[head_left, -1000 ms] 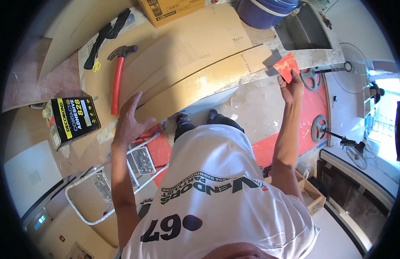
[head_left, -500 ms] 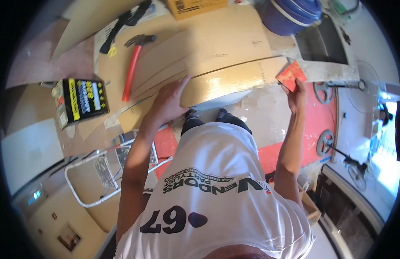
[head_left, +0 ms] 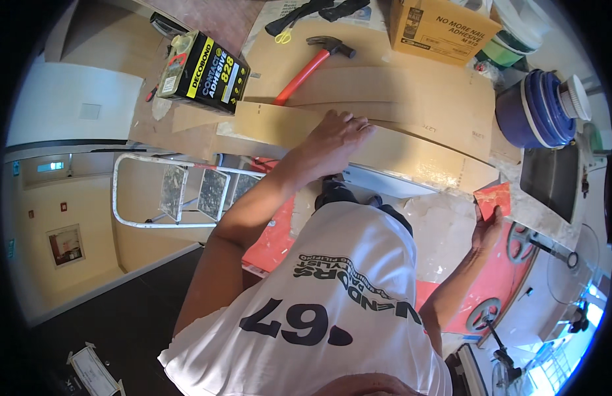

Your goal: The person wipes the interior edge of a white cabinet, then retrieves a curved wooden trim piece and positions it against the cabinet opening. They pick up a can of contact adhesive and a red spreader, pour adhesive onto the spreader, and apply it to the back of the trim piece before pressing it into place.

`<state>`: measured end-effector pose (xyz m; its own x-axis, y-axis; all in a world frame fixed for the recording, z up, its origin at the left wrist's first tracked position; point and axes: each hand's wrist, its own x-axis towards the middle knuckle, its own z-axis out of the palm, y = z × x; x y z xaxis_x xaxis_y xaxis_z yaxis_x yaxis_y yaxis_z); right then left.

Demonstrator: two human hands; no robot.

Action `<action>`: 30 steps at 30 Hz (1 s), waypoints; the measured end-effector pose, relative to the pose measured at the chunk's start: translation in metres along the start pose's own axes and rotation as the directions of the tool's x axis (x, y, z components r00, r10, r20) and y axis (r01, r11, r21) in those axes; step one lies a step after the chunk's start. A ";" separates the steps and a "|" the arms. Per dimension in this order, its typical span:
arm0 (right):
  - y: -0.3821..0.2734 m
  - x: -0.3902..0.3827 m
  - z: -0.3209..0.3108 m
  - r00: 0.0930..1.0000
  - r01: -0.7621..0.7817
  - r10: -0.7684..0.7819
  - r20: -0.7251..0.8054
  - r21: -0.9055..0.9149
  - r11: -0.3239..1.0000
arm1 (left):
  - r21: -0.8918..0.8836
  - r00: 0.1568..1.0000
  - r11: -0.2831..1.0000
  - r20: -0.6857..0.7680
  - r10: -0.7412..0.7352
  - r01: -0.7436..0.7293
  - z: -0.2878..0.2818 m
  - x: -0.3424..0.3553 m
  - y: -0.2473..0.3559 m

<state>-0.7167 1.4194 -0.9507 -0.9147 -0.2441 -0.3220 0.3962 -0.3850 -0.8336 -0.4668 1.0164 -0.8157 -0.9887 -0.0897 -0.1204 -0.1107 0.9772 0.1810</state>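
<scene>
A long tan strip (head_left: 418, 158) runs along the near edge of the worktop, and its right part has a wet-looking shine. My left hand (head_left: 335, 142) lies across the strip left of its middle, fingers bent over the far edge; the thumb is mostly hidden. Off the strip's right end, my right hand (head_left: 487, 231) pinches a red flat spreader-like piece (head_left: 494, 200) with pale smears, held upright. Behind the strip rests a claw hammer (head_left: 306, 76) with a red handle, on tan sheets (head_left: 438, 99).
A black and yellow adhesive can (head_left: 210, 72) stands at the left, a cardboard box (head_left: 441, 30) at the back. Blue tub (head_left: 527, 112) and dark sink (head_left: 550, 175) are at the right. A stepladder (head_left: 180, 191) stands below left; yellow scissors (head_left: 284, 36) lie near black cloth (head_left: 296, 16).
The view has swung toward the left, so the worktop things appear farther right. My left fingers now bend over the strip's far edge. The red piece stays in my right hand.
</scene>
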 end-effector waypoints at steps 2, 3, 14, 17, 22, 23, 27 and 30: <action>-0.002 0.000 -0.001 1.000 0.015 -0.015 0.005 -0.017 1.000 | -0.037 1.000 0.999 -0.002 0.027 -0.027 -0.002 0.001 0.005; -0.002 0.000 -0.002 1.000 0.024 -0.024 0.006 -0.030 0.999 | -0.007 0.999 1.000 -0.017 0.029 -0.029 0.003 0.002 0.004; 0.008 -0.004 0.002 0.995 0.026 -0.030 -0.097 -0.042 0.999 | -0.242 1.000 0.970 0.001 -0.001 0.001 0.034 0.013 -0.033; 0.010 -0.003 -0.002 0.990 0.046 -0.051 -0.128 -0.040 0.998 | -0.284 0.998 0.959 0.069 -0.005 0.024 0.022 0.019 -0.029; 0.009 0.001 0.002 0.993 0.066 -0.070 -0.096 -0.042 0.997 | -0.278 0.999 0.960 0.016 0.049 -0.043 0.029 0.015 -0.033; 0.005 0.001 0.004 0.994 0.062 -0.066 -0.087 -0.052 0.997 | -0.281 0.998 0.958 0.002 0.061 -0.059 0.032 0.018 -0.030; -0.001 -0.003 0.027 0.995 0.016 -0.026 -0.092 -0.102 0.995 | -0.360 0.999 0.933 0.042 0.028 -0.011 0.034 0.014 -0.033; -0.001 -0.004 0.028 0.997 0.035 -0.039 -0.061 -0.054 0.998 | -0.402 0.994 0.913 0.109 -0.023 0.065 0.024 0.014 -0.029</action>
<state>-0.7112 1.3955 -0.9360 -0.9326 -0.1739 -0.3163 0.3586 -0.3447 -0.8675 -0.4748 0.9913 -0.8465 -0.9689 -0.0908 -0.2303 -0.2066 0.8093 0.5499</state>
